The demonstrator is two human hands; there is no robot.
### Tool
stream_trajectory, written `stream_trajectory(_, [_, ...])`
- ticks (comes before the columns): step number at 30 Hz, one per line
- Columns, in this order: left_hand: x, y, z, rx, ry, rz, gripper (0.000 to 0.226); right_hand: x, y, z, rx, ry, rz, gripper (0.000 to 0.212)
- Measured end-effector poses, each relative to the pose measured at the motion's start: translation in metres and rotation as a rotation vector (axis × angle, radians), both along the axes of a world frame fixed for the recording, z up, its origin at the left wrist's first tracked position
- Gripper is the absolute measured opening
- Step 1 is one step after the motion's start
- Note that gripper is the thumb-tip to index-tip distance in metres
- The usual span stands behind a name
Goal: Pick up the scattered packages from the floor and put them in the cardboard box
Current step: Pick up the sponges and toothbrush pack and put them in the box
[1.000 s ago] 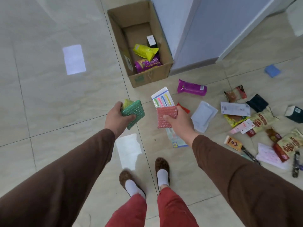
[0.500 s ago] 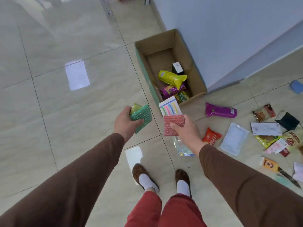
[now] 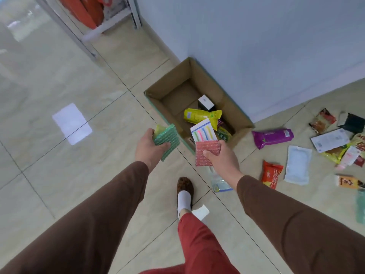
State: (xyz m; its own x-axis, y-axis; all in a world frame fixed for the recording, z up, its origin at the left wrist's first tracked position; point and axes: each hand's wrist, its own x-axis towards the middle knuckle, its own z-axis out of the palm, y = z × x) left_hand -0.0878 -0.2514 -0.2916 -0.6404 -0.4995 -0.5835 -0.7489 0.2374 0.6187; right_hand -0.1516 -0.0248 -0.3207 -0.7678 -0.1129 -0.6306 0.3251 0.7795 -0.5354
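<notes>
head cam | looks steeply down | floor (image 3: 59,175) near | single view

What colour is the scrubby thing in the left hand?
Green scrub pad, best seen in the head view.

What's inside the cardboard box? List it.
Inside the cardboard box: a yellow packet, a small black-and-white carton, a green packet. The toothbrush pack in the right hand covers whatever lies beneath.

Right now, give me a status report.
Left hand holding green scrubber pack. Right hand holding red scrubber pack and toothbrush card. Cardboard box ahead, path clear.
</notes>
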Motion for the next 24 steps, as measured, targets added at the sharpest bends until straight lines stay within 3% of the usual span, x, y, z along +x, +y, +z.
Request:
stream_trajectory(16, [-0.212, -0.092, -0.082, -0.145, -0.013, -0.479, 0.029, -0.13, -0.133, -0.074, -0.087, 0.002, -0.635, 0.027])
stream_trajectory(24, [-0.267, -0.119, -0.115, -0.191, -0.006, -0.727, 0.07, -0.157, -0.178, -0.095, -0.147, -0.018, -0.811, 0.052])
